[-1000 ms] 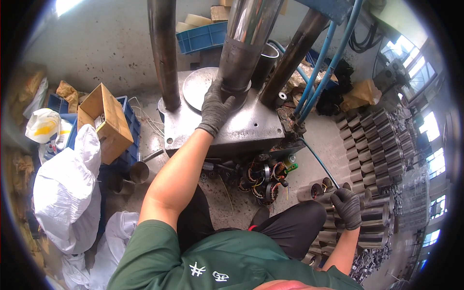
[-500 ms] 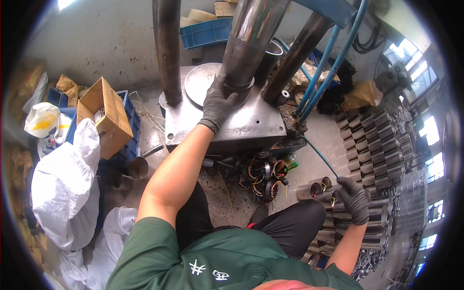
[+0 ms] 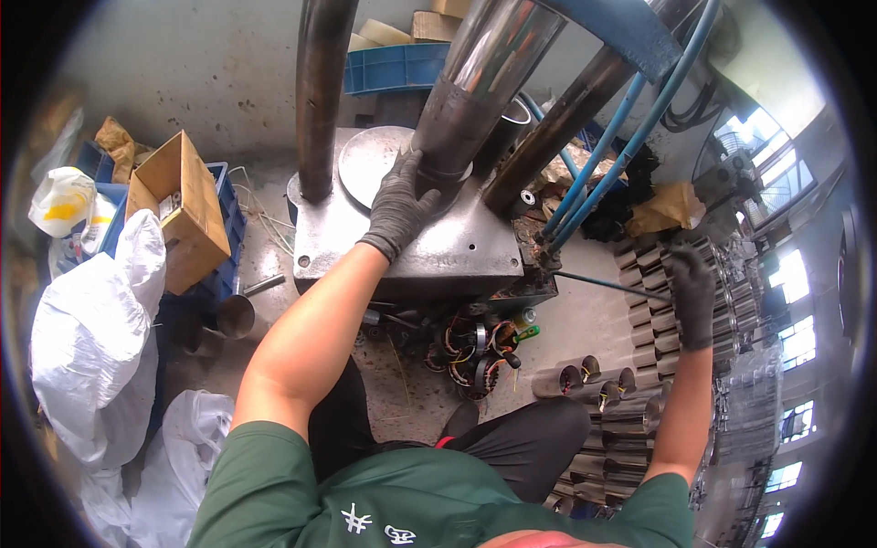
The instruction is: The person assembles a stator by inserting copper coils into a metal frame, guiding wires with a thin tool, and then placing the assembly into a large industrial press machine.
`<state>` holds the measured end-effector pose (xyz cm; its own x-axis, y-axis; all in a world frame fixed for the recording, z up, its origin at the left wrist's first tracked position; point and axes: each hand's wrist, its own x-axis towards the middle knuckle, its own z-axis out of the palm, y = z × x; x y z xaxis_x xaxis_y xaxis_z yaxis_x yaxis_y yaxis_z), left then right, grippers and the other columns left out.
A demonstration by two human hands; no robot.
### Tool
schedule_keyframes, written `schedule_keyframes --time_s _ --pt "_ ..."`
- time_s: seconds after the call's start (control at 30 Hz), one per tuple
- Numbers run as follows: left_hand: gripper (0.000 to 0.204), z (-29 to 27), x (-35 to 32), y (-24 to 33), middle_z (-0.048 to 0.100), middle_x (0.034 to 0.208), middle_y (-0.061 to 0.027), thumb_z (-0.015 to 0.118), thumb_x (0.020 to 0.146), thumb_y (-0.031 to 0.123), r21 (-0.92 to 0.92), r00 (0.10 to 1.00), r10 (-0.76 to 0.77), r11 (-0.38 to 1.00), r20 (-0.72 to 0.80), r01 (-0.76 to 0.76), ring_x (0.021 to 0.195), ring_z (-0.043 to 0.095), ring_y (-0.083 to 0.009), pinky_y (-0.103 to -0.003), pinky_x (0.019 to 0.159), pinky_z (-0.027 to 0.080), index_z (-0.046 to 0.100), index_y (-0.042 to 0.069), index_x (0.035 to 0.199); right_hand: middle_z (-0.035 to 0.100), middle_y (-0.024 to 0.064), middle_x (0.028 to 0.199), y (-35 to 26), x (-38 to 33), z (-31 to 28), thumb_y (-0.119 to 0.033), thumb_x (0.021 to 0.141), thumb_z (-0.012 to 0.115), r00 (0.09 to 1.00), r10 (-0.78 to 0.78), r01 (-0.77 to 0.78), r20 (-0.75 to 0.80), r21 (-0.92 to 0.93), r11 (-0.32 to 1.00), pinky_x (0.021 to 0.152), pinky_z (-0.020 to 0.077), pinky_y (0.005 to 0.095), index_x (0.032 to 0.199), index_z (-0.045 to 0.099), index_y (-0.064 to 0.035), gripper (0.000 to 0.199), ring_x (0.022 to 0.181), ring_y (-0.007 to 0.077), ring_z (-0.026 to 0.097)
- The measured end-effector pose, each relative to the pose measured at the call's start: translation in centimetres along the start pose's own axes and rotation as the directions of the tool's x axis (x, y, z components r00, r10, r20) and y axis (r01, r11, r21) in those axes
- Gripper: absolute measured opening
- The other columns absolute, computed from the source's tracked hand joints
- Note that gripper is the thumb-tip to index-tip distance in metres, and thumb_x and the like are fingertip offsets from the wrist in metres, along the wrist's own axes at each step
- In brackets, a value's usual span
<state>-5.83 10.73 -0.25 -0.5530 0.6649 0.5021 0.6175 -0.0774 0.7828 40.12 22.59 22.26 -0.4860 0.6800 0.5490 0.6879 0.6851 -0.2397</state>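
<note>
My left hand (image 3: 399,203), in a dark grey glove, lies against the lower end of a dark metal cylinder (image 3: 448,128), its thumb spread from the fingers. This cylinder stands below a shiny steel ram (image 3: 504,46), over the press base (image 3: 411,260) and beside a round plate (image 3: 365,164). Out to the right is my right hand (image 3: 692,297), gloved alike and blurred by motion. The outer end of a thin lever rod (image 3: 612,285) meets it; whether the fingers wrap the rod cannot be made out.
Wound motor stators (image 3: 480,356) lie on the floor before the press. Rows of metal sleeves (image 3: 653,315) are stacked at right. Blue hoses (image 3: 603,151) and a steel column (image 3: 322,100) flank the ram. A wooden box (image 3: 183,215) and white sacks (image 3: 96,338) stand at left.
My right hand has moved up and away from me, and the lever rod has swung up with it. My left hand stays on the cylinder. The whole view has shifted slightly.
</note>
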Motion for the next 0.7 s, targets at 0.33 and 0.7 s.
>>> schedule_keyframes --time_s 0.33,0.7 --pt "0.077 -0.5 -0.2 0.6 0.046 0.154 -0.0212 0.078 0.083 0.017 0.032 1.0 -0.02 0.999 0.015 0.019 0.139 0.047 -0.0385 -0.043 0.118 0.039 0.043 0.003 0.151 0.069 0.0131 0.074 -2.8 -17.7 0.0 -0.011 0.086 0.07 0.645 0.255 -0.345 0.72 -0.023 0.938 0.067 0.0533 0.036 0.091 0.073 0.0001 0.013 0.067 0.0215 0.066" --pt "0.075 -0.2 0.0 -0.4 0.047 0.153 -0.0203 0.078 0.084 0.017 0.04 1.0 0.012 0.999 0.012 -0.013 0.138 0.048 -0.0385 -0.043 0.118 0.039 0.044 0.003 0.15 0.062 0.0139 0.071 -3.1 -17.4 0.4 -0.016 0.09 0.071 0.7 0.216 -0.291 0.681 -0.004 0.957 0.065 0.0487 0.0368 0.087 0.069 0.0026 0.018 0.066 0.0192 0.06"
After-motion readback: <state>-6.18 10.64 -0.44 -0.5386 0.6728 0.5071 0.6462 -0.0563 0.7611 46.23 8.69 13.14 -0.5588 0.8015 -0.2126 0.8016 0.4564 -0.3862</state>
